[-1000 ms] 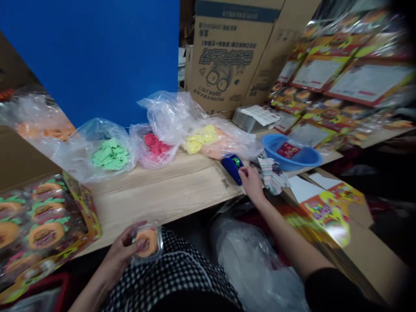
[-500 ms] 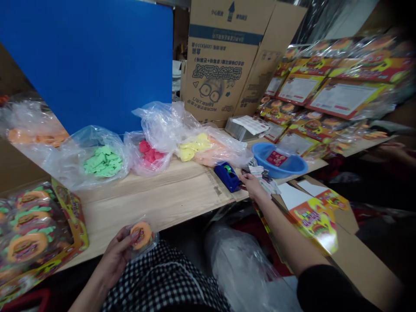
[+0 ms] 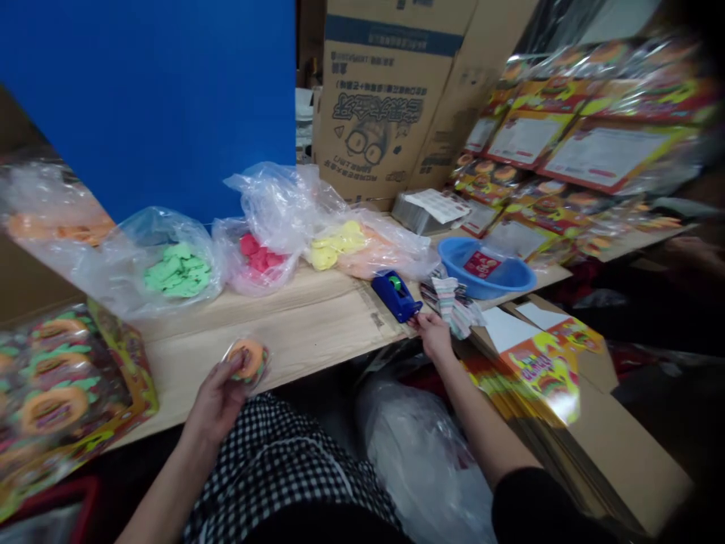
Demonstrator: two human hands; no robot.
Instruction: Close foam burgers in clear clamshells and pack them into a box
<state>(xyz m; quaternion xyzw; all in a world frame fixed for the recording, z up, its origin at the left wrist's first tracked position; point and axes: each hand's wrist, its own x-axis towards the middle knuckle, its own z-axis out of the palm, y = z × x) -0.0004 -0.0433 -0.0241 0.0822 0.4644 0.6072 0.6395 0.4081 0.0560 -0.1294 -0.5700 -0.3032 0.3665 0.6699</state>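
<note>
Between the thumb and fingers of my left hand (image 3: 218,397) is a burger-shaped foam piece (image 3: 250,360) in a clear wrapper, held over the front edge of the table. It has an orange round top with a printed picture, and green and red show at its rim. My right hand (image 3: 431,332) is at the cutter end of a blue tape dispenser (image 3: 395,296) with a green core. Its fingers are pinched together there; any tape between them is too fine to make out.
Along the back of the wooden table (image 3: 306,325) lie plastic bags of green pieces (image 3: 178,270), red pieces (image 3: 260,253) and yellow pieces (image 3: 337,245). A filled display box (image 3: 130,370) stands left. Right are a blue basin (image 3: 492,283), flat cartons (image 3: 544,370) and stacked packed boxes (image 3: 606,155).
My right hand has shifted slightly left and down along the dispenser's cutter end. The left hand has raised the wrapped burger piece closer to the table. The view has tilted a little.
</note>
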